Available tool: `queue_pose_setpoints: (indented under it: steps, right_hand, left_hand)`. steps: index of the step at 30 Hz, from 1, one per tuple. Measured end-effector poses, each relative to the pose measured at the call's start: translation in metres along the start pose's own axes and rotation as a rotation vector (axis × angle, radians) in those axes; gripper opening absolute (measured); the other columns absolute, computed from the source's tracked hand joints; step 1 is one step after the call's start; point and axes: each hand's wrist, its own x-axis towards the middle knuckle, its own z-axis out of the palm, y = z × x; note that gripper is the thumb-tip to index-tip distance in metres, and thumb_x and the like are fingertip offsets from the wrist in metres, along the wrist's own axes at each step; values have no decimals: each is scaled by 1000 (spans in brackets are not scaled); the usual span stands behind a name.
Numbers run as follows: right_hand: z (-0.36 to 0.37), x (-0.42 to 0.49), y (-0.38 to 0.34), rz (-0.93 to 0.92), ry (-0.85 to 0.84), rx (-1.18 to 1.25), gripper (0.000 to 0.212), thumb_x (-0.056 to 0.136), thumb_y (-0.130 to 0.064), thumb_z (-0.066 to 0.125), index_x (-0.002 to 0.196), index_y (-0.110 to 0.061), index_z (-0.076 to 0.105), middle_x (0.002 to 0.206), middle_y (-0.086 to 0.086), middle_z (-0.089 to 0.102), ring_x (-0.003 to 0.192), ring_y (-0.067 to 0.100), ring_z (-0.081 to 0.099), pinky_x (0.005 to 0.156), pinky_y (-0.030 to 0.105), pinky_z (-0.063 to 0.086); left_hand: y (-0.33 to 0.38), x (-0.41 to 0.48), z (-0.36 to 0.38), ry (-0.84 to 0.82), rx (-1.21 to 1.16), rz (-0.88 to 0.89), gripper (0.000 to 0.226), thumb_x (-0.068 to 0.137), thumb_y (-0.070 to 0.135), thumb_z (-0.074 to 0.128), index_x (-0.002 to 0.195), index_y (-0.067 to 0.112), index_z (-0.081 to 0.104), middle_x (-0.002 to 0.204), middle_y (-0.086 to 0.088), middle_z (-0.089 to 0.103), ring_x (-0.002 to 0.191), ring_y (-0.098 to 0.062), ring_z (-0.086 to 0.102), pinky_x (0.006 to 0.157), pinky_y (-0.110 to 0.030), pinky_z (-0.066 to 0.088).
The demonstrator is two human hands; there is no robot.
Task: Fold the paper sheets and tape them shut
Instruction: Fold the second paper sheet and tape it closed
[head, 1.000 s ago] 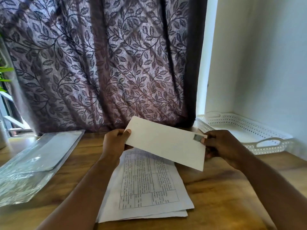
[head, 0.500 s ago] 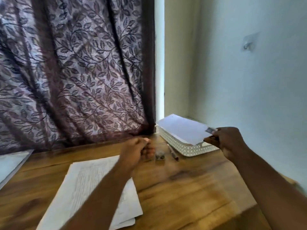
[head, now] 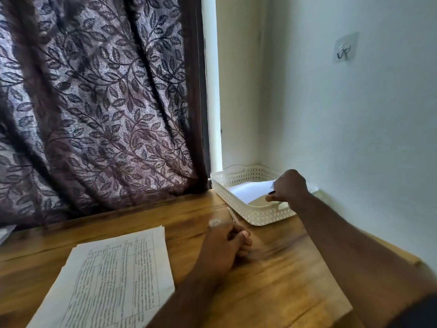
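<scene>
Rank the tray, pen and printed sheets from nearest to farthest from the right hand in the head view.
1. Tray: far right corner; the right hand is over it.
2. Pen: just left of the tray.
3. Printed sheets: near left.

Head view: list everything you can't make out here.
Folded sheet in the white tray: the right hand pinches and covers its near corner, so any tape is hidden.
Left hand: motion-blurred; unclear whether it holds anything.
Small object beyond it: blurred, unidentifiable.
Printed stack: text too small to read; lower part cut off by the frame edge and the left forearm.
</scene>
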Motion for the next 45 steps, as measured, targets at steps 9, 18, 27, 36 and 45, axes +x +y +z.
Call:
queue_pose_setpoints:
  steps: [9, 18, 27, 36, 45]
  right_hand:
    - [13, 5, -9, -146, 66, -586, 16, 92, -1, 55, 77, -7, 51, 74, 11, 71, 59, 24, 71, 49, 23, 49]
    - [22, 11, -11, -148, 56, -766, 26, 91, -4, 54, 114, 0, 64, 112, 18, 69, 104, 34, 69, 85, 34, 55]
    - [12, -3, -11, -246, 116, -552, 22, 84, -8, 55, 99, -1, 71, 98, 16, 73, 99, 36, 69, 81, 33, 55]
    - [16, -94, 34, -527, 258, -347, 14, 87, -9, 59, 86, -8, 73, 84, 7, 74, 84, 26, 68, 75, 33, 50]
    - [66, -155, 25, -612, -2, -359, 11, 91, -14, 63, 92, -14, 74, 87, -2, 74, 77, 9, 62, 63, 5, 37]
  left_hand:
    - [-5, 2, 1, 24, 249, 102, 14, 95, 13, 66, 85, 21, 71, 78, 0, 74, 69, -10, 67, 67, -32, 59]
    - [1, 1, 3, 91, 430, 189, 7, 95, 21, 66, 92, 25, 71, 75, 9, 65, 59, 4, 59, 53, -14, 44]
    - [7, 2, 0, 76, 423, 186, 7, 95, 20, 66, 92, 23, 73, 78, 11, 66, 67, 10, 58, 56, -9, 43]
    - [20, -7, -8, 221, 499, 328, 8, 94, 21, 67, 96, 19, 74, 83, 12, 70, 76, 4, 62, 69, -13, 46]
    - [37, -32, -62, 322, 650, 368, 12, 92, 22, 66, 98, 17, 76, 90, 5, 74, 80, -7, 64, 73, -20, 47]
